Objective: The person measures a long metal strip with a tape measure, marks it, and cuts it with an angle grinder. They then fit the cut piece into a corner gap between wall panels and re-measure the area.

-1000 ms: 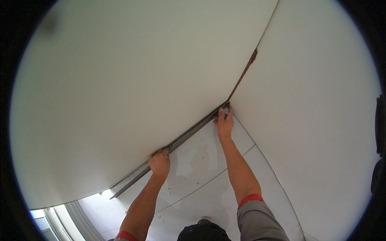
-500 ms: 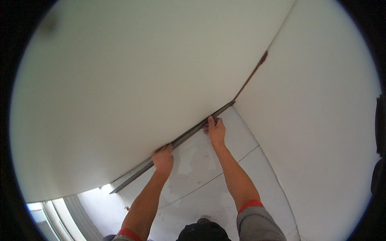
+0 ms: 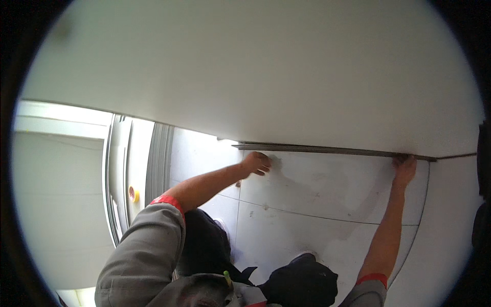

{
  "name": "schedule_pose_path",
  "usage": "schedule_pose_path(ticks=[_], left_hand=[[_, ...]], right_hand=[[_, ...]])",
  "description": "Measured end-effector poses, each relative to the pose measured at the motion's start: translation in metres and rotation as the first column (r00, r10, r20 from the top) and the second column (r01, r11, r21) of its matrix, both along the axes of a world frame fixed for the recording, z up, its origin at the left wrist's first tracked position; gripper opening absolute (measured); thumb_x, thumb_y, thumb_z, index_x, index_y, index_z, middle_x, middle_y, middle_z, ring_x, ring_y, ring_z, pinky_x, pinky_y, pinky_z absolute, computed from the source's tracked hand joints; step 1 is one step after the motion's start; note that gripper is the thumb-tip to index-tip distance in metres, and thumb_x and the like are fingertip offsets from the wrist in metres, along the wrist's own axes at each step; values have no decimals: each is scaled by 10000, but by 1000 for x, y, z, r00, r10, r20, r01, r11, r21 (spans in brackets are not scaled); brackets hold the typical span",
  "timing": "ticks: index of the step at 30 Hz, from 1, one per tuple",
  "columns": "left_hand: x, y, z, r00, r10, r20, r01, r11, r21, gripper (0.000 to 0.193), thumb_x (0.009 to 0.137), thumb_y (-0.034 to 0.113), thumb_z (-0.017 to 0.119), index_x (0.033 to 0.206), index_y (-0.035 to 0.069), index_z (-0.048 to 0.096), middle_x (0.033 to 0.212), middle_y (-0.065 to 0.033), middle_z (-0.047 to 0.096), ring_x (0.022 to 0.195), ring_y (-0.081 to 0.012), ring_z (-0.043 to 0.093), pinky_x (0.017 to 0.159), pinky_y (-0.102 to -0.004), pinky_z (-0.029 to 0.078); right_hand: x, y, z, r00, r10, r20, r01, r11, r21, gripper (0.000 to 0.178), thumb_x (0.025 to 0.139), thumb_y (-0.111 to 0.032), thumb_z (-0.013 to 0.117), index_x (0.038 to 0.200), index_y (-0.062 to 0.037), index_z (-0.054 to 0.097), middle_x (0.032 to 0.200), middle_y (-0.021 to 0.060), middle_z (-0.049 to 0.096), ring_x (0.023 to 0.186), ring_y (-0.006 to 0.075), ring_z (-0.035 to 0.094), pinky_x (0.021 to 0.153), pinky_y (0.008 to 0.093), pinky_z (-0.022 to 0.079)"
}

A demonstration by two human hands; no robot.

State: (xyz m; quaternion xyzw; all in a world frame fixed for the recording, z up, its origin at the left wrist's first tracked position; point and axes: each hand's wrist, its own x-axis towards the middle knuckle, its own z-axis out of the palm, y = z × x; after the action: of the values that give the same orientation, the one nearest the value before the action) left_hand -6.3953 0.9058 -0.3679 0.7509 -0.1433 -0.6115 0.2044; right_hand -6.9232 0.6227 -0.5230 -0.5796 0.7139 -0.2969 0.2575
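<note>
A long, narrow dark grey strip (image 3: pixel 317 149) runs along the bottom of the broad pale wall (image 3: pixel 245 77), its right end close to the corner. My right hand (image 3: pixel 405 168) is closed on the strip near that end; its fingertips are partly hidden there. Just below the strip's left end, my left hand (image 3: pixel 257 163) hovers apart from it, fingers loosely bent and holding nothing that I can see.
Large light tiles (image 3: pixel 322 199) cover the floor, and another pale wall (image 3: pixel 450 204) stands at the right. To the left, a sliding door frame (image 3: pixel 115 169) has grey tracks (image 3: pixel 159 158) beside it. A yellow tape roll (image 3: pixel 133 194) lies there. My dark-clad knees are below.
My view has swung left, bringing the door frame into sight. My left hand has let go of the strip and moved toward its left end; my right hand has slid toward the corner.
</note>
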Motion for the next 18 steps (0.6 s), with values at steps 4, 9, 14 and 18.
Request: schedule_pose_path(ticks=[4, 9, 14, 18], left_hand=[[79, 36, -30, 958, 271, 93, -259, 958, -122, 218, 960, 219, 678, 1086, 41, 670, 1024, -77, 711, 911, -234, 714, 795, -396, 596], [118, 66, -62, 877, 438, 196, -376, 881, -287, 223, 939, 145, 710, 1107, 1, 678, 986, -85, 715, 845, -193, 706, 740, -337, 596], [108, 42, -89, 856, 516, 37, -435, 756, -490, 236, 916, 70, 710, 1132, -26, 706, 924, -65, 721, 791, -144, 686, 715, -261, 578], [120, 75, -105, 783, 621, -44, -538, 639, -550, 164, 878, 7, 703, 1035, -21, 740, 781, -10, 665, 624, -61, 546, 560, -209, 430]], right_hand=[[-2, -2, 8, 980, -80, 181, 78, 997, 16, 419, 913, -210, 686, 1249, 11, 569, 1239, 138, 631, 1058, 273, 657, 848, 401, 581], [38, 17, 15, 842, 111, -527, -97, 994, 54, 435, 831, -208, 768, 1158, 32, 610, 1074, 198, 669, 978, 359, 650, 879, 455, 539], [-15, -6, -17, 950, 53, -307, -28, 996, 83, 394, 915, -240, 692, 1184, 37, 613, 1078, 172, 690, 965, 291, 665, 863, 396, 554], [48, 35, -19, 575, -404, 711, 197, 912, 359, 391, 993, -273, 594, 1220, 43, 626, 1066, 128, 690, 921, 228, 649, 832, 378, 544]])
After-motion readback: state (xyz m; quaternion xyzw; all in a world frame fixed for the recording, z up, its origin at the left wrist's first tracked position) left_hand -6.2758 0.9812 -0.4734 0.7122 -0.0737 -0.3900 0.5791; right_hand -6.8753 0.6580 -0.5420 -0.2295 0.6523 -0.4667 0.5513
